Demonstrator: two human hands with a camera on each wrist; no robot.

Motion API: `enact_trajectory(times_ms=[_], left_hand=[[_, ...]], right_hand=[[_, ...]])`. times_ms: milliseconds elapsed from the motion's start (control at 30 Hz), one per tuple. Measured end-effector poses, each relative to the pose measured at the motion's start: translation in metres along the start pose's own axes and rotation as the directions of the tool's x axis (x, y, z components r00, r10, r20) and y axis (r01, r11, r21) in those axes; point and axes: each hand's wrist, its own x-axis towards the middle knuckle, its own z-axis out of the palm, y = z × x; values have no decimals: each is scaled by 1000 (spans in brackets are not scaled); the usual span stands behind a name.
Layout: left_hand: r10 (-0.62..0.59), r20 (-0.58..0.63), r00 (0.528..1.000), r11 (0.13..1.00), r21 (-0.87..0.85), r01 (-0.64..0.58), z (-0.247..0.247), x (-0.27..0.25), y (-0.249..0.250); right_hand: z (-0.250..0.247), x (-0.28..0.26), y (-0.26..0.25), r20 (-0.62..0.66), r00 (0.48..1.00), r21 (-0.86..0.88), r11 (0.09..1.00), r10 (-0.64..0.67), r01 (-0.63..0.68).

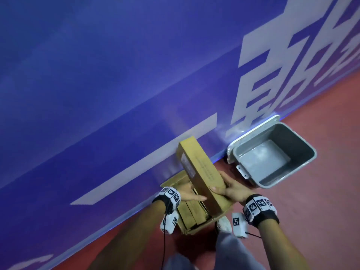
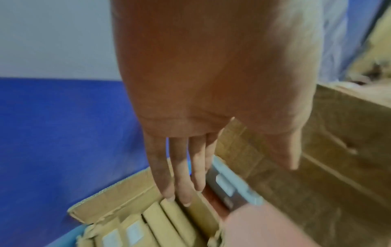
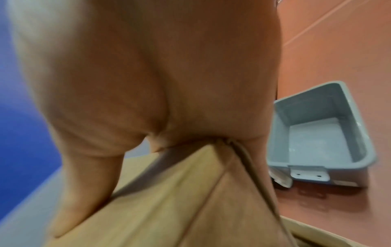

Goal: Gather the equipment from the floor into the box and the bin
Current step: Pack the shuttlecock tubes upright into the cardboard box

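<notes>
A long flat cardboard package [image 1: 198, 168] leans steeply, its lower end inside the open cardboard box [image 1: 196, 228] on the floor by the wall. My right hand [image 1: 231, 189] grips the package near its lower part; in the right wrist view the thumb lies on one face of the package [image 3: 169, 208]. My left hand [image 1: 191, 195] holds straight fingers against the package's left side, above several narrow cardboard packages [image 2: 160, 222] lying in the box [image 2: 118, 198]. The grey plastic bin [image 1: 292, 141] stands empty to the right.
A blue wall panel [image 1: 116, 84] with large white characters runs right behind the box and the bin [image 3: 281, 133]. The floor [image 1: 321, 201] is red. My white shoe [image 1: 224, 225] and grey trouser leg are just in front of the box.
</notes>
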Motion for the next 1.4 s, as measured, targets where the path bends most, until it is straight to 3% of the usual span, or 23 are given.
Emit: enact_trajectory(times_ms=[100,167,233,300,333,400,467,500,533,633,800,900,1100,1267,1400], left_hand=[[-155,117,981,914,394,97,30,71,-31],[-183,160,970,866,494,81,45,87,-47],[-171,193,966,862,504,52,62,122,-69],[-144,245,959,901,434,24,92,164,-97],[-148,232,961,942,328,66,98,167,-100],[-239,307,921,971,70,229,134,211,-129],[-209,267,941,964,-103,243,172,254,-168],[-202,191,960,960,-156,233,183,271,-184],[-183,130,974,961,-185,206,186,278,-192],[-134,125,983,973,-169,154,160,276,-171],[-125,222,967,990,-42,137,157,312,-203],[-144,241,960,987,-42,158,159,331,-215],[-154,185,971,988,1,157,165,356,-242],[-162,159,974,978,161,137,156,371,-273],[-111,102,989,947,314,74,145,379,-291]], right_hand=[[-17,44,62,36,983,-85,981,179,-175],[-21,68,100,-45,974,-195,955,221,-226],[-17,98,135,-27,966,-201,945,258,-258],[-1,131,175,24,930,-181,917,366,-356],[8,137,177,-5,934,-196,915,358,-352],[18,159,210,-137,933,-197,914,333,-356],[19,183,244,-203,920,-105,927,334,-360],[17,195,258,-225,912,-65,928,344,-366],[19,207,271,-257,905,-49,931,340,-363],[18,235,290,-250,891,-25,917,380,-398],[12,282,335,-248,852,-155,849,461,-505],[17,305,350,-211,863,-266,823,458,-502],[38,351,385,-204,881,-296,831,426,-471],[61,372,407,-140,853,-393,762,504,-514],[76,385,426,-179,807,-419,698,563,-581]])
